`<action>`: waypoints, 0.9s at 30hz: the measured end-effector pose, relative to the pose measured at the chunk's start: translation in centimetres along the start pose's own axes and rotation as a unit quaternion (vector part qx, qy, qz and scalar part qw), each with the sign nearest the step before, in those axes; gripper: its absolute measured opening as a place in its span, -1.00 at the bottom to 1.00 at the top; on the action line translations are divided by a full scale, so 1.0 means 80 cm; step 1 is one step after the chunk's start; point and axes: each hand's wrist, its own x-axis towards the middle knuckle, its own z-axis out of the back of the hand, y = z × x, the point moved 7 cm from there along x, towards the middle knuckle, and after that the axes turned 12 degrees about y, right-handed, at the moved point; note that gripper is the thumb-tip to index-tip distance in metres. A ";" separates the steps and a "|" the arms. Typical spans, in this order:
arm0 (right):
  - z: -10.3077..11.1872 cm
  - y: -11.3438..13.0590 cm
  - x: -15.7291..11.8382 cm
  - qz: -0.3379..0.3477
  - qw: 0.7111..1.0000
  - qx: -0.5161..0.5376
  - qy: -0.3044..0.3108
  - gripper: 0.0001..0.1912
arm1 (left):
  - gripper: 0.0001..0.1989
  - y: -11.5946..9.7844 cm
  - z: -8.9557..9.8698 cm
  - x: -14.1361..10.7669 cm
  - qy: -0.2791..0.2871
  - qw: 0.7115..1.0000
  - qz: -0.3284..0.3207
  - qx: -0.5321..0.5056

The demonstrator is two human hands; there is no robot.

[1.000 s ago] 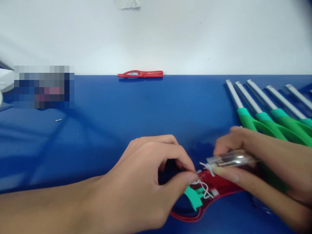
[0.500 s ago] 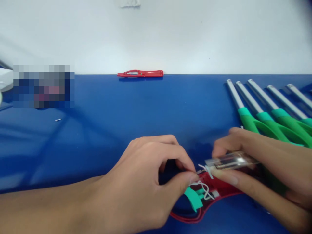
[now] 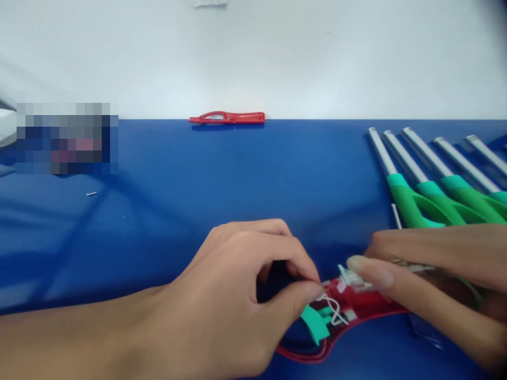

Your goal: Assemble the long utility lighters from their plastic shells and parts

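Note:
A red casing (image 3: 376,306) lies low in the view, with a teal part (image 3: 316,323) and a twisted white wire (image 3: 336,311) inside it. My left hand (image 3: 253,295) is pinched at the casing's upper edge; what its fingertips hold is too small to name. A clear tube-like part (image 3: 362,284) sits over the right portion of the casing. My right hand (image 3: 431,285) grips this part between thumb and fingers, and its far end is hidden by the hand.
Several green-handled pieces with grey rods (image 3: 420,158) lie at the right. A slim red casing (image 3: 227,118) rests at the blue surface's far edge. A small screw (image 3: 91,193) is at the left, near a blurred-out patch.
My right hand has moved down and slightly right, bringing the clear part lower onto the red casing. My left hand has hardly moved.

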 end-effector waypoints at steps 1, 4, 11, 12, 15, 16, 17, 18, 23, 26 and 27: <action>-0.002 0.000 0.002 0.001 1.000 0.001 0.002 -0.52 | -0.79 0.000 0.000 0.000 0.001 1.000 -0.002 0.000; -0.010 0.002 0.009 0.004 1.000 0.003 0.012 -0.43 | -0.79 0.001 -0.001 0.000 -0.004 1.000 0.000 -0.005; -0.023 0.000 0.014 0.013 1.000 0.007 0.024 -0.35 | -0.80 0.003 -0.003 0.000 -0.004 1.000 0.006 -0.016; -0.025 -0.001 0.013 0.014 1.000 0.007 0.026 -0.35 | -0.80 0.002 -0.003 0.000 -0.002 1.000 0.004 -0.015; -0.029 -0.003 0.012 0.017 0.999 0.008 0.032 -0.33 | -0.81 0.000 -0.003 -0.001 0.006 1.000 0.006 -0.008; -0.030 -0.004 0.012 0.018 0.999 0.009 0.034 -0.33 | -0.80 0.000 -0.003 -0.002 0.006 1.000 0.008 -0.008; -0.031 -0.004 0.011 0.019 0.999 0.009 0.036 -0.32 | -0.80 0.000 -0.003 -0.002 0.005 1.000 0.009 -0.008; -0.032 -0.004 0.011 0.020 0.999 0.009 0.037 -0.32 | -0.80 0.000 -0.003 -0.003 0.001 1.000 0.009 -0.009; -0.035 -0.003 0.009 0.025 0.999 0.012 0.043 -0.30 | -0.79 0.001 -0.004 -0.002 -0.001 1.000 -0.001 -0.011; -0.035 -0.002 0.005 0.029 0.998 0.015 0.048 -0.29 | -0.79 0.004 -0.005 -0.001 -0.004 1.000 0.001 -0.014; -0.034 -0.001 0.003 0.031 0.998 0.016 0.050 -0.29 | -0.79 0.005 -0.005 -0.001 -0.004 1.000 0.001 -0.017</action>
